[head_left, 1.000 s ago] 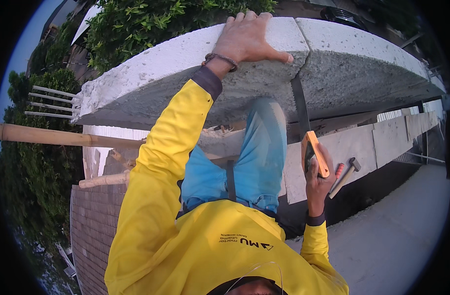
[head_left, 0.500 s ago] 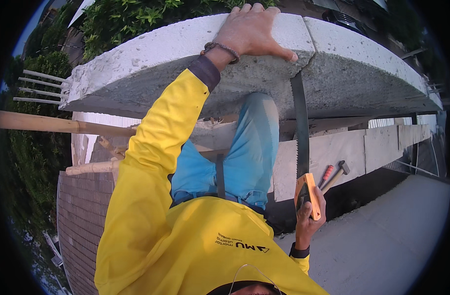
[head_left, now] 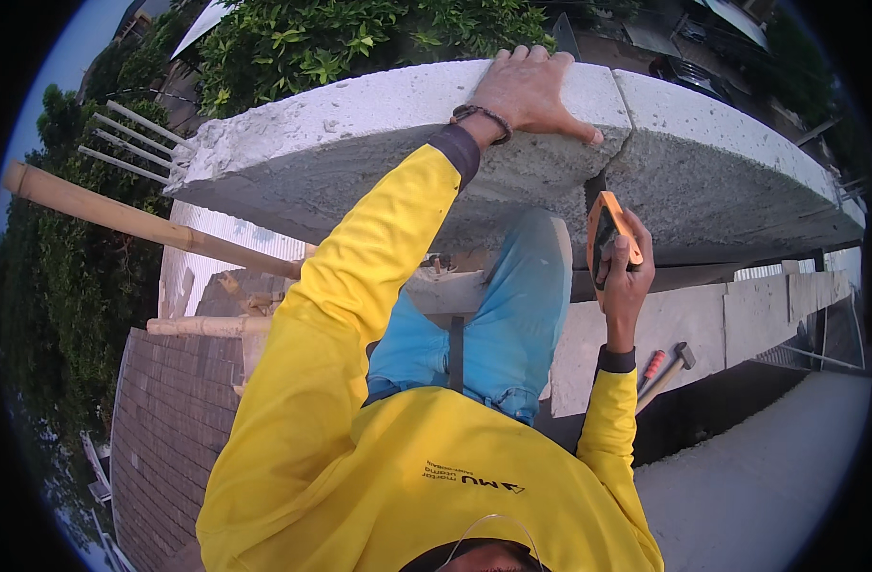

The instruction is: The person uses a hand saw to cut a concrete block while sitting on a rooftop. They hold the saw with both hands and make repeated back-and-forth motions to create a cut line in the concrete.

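Note:
My left hand (head_left: 529,95) lies across the white top of a concrete block wall (head_left: 360,114), fingers stretched toward the far edge and thumb along the near edge. Beside the thumb, a narrow slit (head_left: 625,100) runs across the wall top and down its near face. My right hand (head_left: 631,272) is closed round the orange and black handle of a hand saw (head_left: 607,224), just in front of the wall below the slit. Only a short dark piece of the blade shows between the handle and the wall; the rest is hidden in or behind the wall.
A hammer (head_left: 682,357) and a red-handled tool (head_left: 653,366) lie on the grey ledge (head_left: 689,319) at lower right. Bamboo poles (head_left: 150,219) and thin bars (head_left: 131,143) jut out at left. A tiled roof (head_left: 169,429) slopes below them.
My right hand has pushed the saw up and away from me, so its handle is now close to the wall and most blade is out of sight. My left hand stays on the wall.

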A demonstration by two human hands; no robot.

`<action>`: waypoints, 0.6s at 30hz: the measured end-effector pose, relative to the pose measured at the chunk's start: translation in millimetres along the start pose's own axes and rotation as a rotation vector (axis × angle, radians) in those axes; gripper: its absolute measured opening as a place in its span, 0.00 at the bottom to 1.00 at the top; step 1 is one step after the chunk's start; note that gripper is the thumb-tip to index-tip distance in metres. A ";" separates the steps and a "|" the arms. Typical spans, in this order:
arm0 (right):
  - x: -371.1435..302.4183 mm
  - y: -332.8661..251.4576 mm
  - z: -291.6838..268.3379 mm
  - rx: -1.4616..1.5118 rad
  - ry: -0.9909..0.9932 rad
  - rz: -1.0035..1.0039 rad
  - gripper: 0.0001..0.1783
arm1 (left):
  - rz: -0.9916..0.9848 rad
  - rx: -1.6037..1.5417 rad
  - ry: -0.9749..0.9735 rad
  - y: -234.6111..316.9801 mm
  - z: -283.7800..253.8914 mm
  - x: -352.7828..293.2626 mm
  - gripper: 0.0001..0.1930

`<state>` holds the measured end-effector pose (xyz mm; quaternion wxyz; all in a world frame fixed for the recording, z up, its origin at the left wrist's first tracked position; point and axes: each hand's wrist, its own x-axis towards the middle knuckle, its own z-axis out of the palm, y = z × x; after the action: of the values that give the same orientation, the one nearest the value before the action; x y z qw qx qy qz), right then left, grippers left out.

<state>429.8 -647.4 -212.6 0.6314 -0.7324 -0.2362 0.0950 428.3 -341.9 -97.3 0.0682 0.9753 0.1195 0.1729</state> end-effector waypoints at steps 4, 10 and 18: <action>10.3 2.1 1.4 -0.046 0.017 -0.054 0.24 | -0.014 -0.002 0.009 2.3 -2.9 -0.8 0.64; 12.5 17.9 2.7 -0.003 0.058 -0.012 0.22 | 0.011 0.001 0.017 1.6 1.6 1.6 0.64; 9.0 12.4 -0.9 0.001 0.081 -0.117 0.23 | 0.008 0.023 -0.011 -1.6 2.9 4.2 0.64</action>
<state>440.8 -645.2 -223.0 0.6454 -0.7202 -0.2530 0.0285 432.8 -339.5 -98.9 0.0567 0.9774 0.1172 0.1665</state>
